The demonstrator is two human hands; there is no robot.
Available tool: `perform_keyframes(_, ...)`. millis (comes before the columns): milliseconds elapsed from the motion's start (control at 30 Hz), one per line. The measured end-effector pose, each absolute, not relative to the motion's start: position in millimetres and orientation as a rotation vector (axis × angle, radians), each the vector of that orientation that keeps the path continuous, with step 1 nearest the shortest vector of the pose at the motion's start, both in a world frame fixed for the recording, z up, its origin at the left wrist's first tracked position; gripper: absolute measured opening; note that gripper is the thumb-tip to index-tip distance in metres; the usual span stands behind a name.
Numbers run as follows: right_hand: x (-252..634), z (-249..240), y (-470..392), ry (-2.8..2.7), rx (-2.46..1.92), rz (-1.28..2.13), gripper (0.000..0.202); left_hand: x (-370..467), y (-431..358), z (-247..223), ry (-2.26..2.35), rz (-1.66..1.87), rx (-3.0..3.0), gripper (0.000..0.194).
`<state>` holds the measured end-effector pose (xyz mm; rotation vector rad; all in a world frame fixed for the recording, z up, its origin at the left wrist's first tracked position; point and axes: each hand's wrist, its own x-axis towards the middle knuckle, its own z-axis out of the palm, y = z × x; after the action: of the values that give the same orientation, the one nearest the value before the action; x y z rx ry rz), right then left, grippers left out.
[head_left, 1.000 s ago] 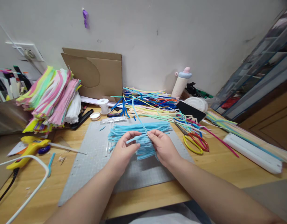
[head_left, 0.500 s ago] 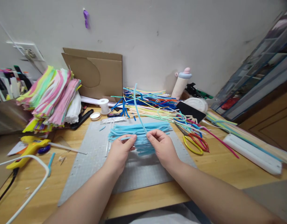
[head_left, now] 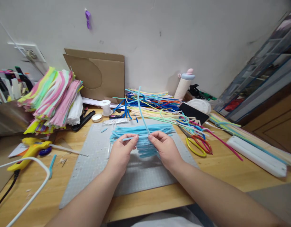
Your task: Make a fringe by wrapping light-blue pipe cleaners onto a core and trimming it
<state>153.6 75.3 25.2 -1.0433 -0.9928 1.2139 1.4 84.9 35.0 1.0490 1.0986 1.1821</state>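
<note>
Between finger and thumb, my left hand [head_left: 123, 151] pinches one light-blue pipe cleaner near its end. My right hand [head_left: 165, 148] pinches light-blue pipe cleaner as well, and from its fingertips a long piece [head_left: 142, 110] stands up and leans left. A short stretch runs level between the two hands. Behind and beneath them, a pile of light-blue pipe cleaners [head_left: 145, 130] lies on the grey cutting mat [head_left: 88, 157]. Whether the level stretch and the upright piece are one stem is too small to tell.
Scissors [head_left: 196, 146] and a white power strip [head_left: 256, 156] lie to the right. Multicoloured pipe cleaners [head_left: 155, 101], a spool [head_left: 106, 107] and a bottle [head_left: 184, 84] are behind. A yellow glue gun [head_left: 33, 148] and bundled pipe cleaners [head_left: 53, 94] are at left.
The upright light-blue piece has tilted slightly, its top a little lower and further right. A level stretch now shows between the hands, which have hardly moved.
</note>
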Motion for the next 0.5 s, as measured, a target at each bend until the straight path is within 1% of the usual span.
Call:
perform_keyframes(267, 154.1, 21.1, 76.2, -0.932, -1.017, 1.309, 0.025, 0.2, 85.4, 34.5, 1.057, 1.247, 1.015, 0.027)
perform_keyframes(500, 154.2, 23.0, 77.5, -0.905, -1.010, 1.292, 0.025, 0.2, 86.1, 34.1, 1.079, 1.177, 0.958, 0.024)
